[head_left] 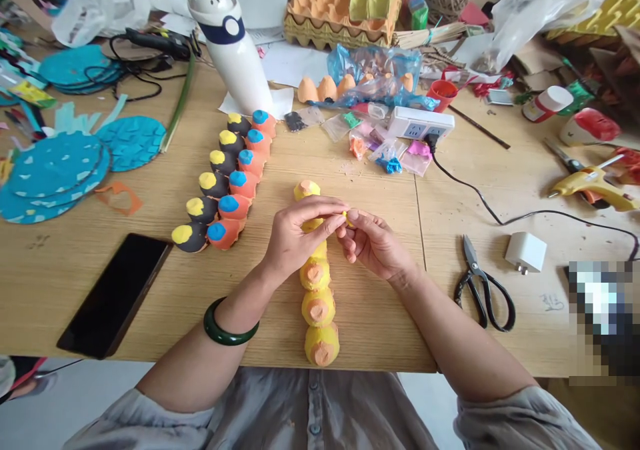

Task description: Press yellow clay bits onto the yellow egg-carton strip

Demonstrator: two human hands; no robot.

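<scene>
Work surface: one wood-grain table (373, 333), crowded along its upper edge. Lower edge of the frame: my grey shirt, sleeves pushed up.

Item, lower centre to centre: one yellow-coated egg-carton strip (315, 275), a single row of cups, bare orange patches on several tops. Long axis runs up the frame, away from my body, with a very slight lean to the left.

Item, lower left: one black phone (116, 297), flat. Item, lower right: one pair of scissors (483, 287), blades pointing up the frame.

Item, centre: my two hands, fingertips meeting. Left hand (303, 233) lies across the upper half of the strip, hiding some cups; whether it touches them I cannot tell. Right hand (373, 240) sits just to the right of the row. Both pinch one small yellow lump (347, 219) between thumbs and fingers, just right of the strip's line; the left hand is the nearer to the cups.

Item, left of centre: one black strip with yellow caps (214, 185), beside one orange strip with blue caps (245, 185).

Item, upper right of centre: one white power strip (420, 123). Item, top centre: stacked egg trays (330, 10).
</scene>
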